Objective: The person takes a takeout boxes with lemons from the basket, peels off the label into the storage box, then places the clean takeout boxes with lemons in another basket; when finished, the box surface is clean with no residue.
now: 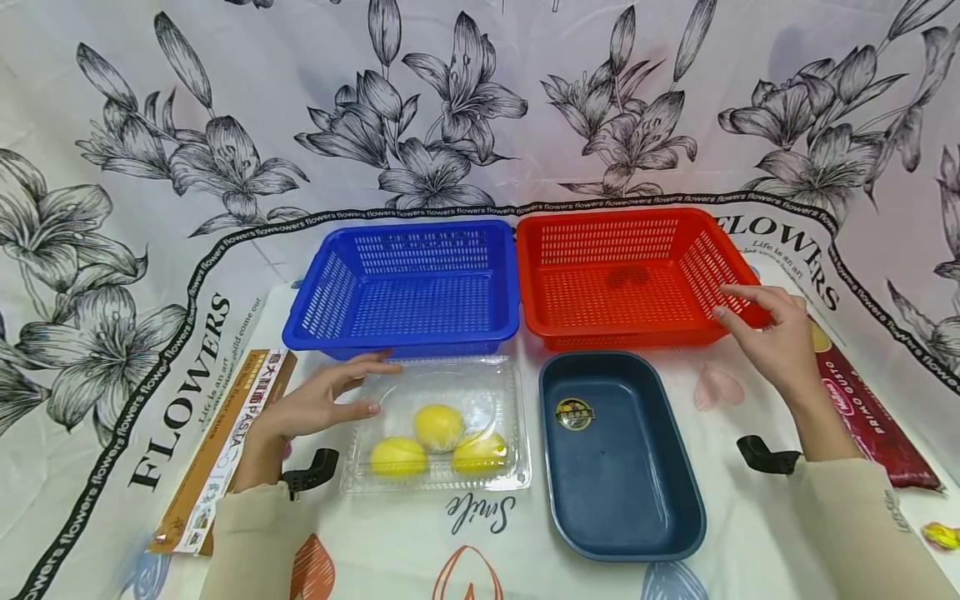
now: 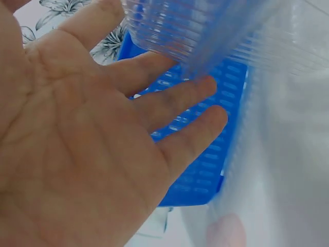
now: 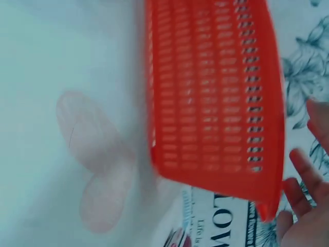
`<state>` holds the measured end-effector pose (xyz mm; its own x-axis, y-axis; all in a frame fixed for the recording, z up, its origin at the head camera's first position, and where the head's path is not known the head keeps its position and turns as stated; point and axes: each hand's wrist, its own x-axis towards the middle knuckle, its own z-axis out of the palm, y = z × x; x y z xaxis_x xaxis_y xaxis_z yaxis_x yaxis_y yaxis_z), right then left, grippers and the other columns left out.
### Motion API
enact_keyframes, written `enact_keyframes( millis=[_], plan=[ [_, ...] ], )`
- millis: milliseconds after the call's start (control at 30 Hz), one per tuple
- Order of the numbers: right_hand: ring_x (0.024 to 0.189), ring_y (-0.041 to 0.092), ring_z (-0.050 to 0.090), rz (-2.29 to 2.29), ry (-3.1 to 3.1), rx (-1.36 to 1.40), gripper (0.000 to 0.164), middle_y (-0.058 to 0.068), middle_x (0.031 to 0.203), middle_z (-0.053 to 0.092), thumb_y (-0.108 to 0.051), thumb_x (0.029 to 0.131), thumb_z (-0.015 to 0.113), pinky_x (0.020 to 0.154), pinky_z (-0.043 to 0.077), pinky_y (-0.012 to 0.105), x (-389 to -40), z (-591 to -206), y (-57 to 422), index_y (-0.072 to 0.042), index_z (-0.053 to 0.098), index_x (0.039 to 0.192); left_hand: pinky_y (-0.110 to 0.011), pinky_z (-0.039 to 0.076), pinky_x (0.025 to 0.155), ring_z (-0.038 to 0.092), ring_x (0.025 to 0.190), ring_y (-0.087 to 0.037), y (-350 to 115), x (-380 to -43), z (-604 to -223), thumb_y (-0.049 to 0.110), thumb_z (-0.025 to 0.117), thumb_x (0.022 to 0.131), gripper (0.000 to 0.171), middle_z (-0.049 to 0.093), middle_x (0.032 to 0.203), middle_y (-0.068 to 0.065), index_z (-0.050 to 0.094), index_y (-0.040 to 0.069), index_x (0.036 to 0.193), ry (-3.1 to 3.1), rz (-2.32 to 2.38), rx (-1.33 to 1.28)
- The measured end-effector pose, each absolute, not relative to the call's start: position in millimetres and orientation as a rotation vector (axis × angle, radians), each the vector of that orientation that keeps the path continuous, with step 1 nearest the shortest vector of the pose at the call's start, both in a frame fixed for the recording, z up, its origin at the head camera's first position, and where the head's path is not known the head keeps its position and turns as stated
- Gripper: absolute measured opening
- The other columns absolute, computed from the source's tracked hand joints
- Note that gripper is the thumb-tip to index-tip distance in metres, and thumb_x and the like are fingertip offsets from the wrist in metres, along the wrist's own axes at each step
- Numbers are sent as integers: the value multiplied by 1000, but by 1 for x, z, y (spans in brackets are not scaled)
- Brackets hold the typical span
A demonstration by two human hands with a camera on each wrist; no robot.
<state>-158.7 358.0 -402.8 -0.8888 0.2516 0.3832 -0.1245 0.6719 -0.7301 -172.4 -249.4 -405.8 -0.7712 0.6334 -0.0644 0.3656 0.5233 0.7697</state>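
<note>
Hands [image 1: 311, 404] [image 1: 776, 342] at clear box [image 1: 450, 379], red basket [image 1: 600, 337]

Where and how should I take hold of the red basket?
Probably by the right short rim of the red basket, pinched inside and out, coming from the right. The wall flares up to that rim, the right grip hovers beside it, and the blue basket crowds the left end.

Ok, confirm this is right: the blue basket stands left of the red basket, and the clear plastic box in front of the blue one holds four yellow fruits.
Not quite: the head view shows three yellow fruits in the clear plastic box, not four. It does lie in front of the blue basket, left of the red basket.
</note>
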Motion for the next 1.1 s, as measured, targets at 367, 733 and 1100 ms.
enact_keyframes(
  millis=[367, 733, 1100],
  plan=[
    [139, 36, 23, 1092, -2450, -196, 52, 23, 156, 45, -30, 97, 68, 108, -1, 76, -173, -415, 379, -6, 59, 142, -71, 26, 117, 22, 155, -42, -253, -173, -418, 22, 66, 99, 49, 35, 165, -11, 54, 25, 147, 2373, 1251, 751],
    [141, 43, 22, 1094, -2486, -235, 57, 18, 164, 34, -32, 100, 61, 104, 7, 71, -181, -424, 385, -6, 49, 150, -27, 52, 97, 51, 135, -38, -251, -178, -421, 22, 65, 100, 47, 54, 151, -10, 55, 10, 145, 2337, 1316, 655],
    [143, 47, 25, 1066, -2522, -289, 62, 10, 169, 27, -34, 102, 54, 103, 10, 65, -186, -431, 387, -12, 38, 158, -16, 44, 102, 55, 130, -25, -251, -179, -422, 20, 69, 97, 42, 62, 143, -9, 63, 14, 138, 2397, 1332, 673]
  ],
)
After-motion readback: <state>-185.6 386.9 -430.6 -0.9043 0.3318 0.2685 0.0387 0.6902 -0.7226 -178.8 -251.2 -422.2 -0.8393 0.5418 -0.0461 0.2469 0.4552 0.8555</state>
